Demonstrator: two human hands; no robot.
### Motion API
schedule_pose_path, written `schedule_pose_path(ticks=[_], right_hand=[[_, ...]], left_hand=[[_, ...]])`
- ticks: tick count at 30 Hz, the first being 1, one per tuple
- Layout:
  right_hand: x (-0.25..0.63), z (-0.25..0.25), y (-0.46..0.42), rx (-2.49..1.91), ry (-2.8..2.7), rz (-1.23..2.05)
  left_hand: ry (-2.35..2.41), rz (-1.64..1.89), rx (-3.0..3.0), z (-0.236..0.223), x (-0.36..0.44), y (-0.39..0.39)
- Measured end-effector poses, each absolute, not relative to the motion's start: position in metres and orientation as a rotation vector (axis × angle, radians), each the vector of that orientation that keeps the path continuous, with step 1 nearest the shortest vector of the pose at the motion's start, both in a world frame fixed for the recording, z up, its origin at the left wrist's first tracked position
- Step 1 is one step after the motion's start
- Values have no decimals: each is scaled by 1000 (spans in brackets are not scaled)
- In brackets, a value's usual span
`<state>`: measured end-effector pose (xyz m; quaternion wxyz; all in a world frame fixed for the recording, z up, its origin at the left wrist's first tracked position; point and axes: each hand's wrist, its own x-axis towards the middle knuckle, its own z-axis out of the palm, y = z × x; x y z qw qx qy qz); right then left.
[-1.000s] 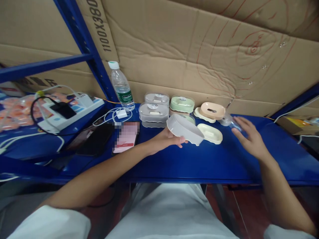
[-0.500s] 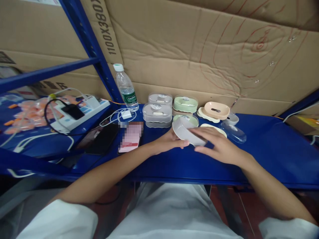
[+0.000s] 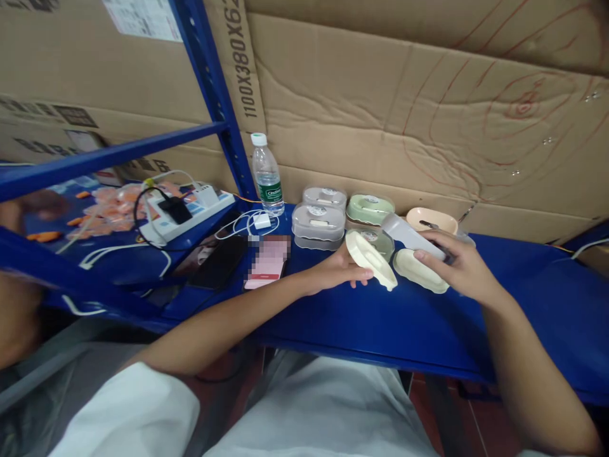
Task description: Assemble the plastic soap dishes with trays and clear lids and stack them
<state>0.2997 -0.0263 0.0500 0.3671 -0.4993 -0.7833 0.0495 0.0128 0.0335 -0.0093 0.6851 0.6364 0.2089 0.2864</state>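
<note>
My left hand (image 3: 339, 271) is closed on the edge of a cream soap-dish base (image 3: 372, 259), which it holds tilted above the table. In my right hand (image 3: 460, 265) is a pale grey soap-dish tray (image 3: 404, 231), gripped at its right end and apart from the cream base. Below it, another cream base (image 3: 420, 271) lies on the blue table. A peach soap dish (image 3: 431, 219) stands behind my right hand. Stacked grey soap boxes (image 3: 318, 223) with clear lids are left of my hands, beside green soap boxes (image 3: 370, 208).
A water bottle (image 3: 267, 178) stands at the back by the blue rack post. A phone (image 3: 268, 263), a white charger (image 3: 261, 221) and a power strip (image 3: 200, 209) lie to the left. Beyond are orange bagged pieces (image 3: 111, 212) and another person's blurred hand (image 3: 45, 204).
The grey tray has come away from the cream base and moved right in my right hand. The view has shifted left, and another person's arm has appeared at the left edge.
</note>
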Motion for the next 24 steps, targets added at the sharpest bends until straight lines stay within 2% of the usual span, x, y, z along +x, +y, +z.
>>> schedule_pose_path(ticks=[3,7,14,19,24], right_hand=[[322,47,-17,-1447,-2153,-89],[344,31,-3,-1563,-2306,-35],[328,35,-6,-1424,-2222,-197],[270,35,-29,-1118,-2360,14],[253,20,-33,-1092,-2386,52]], left_hand=[[482,634,1421,-10,11,36],[464,571,1417,-10,11,32],[428,529,1363,-12,13,26],[430,572,1342,-8,11,26],[416,605,1315,-8,9,29]])
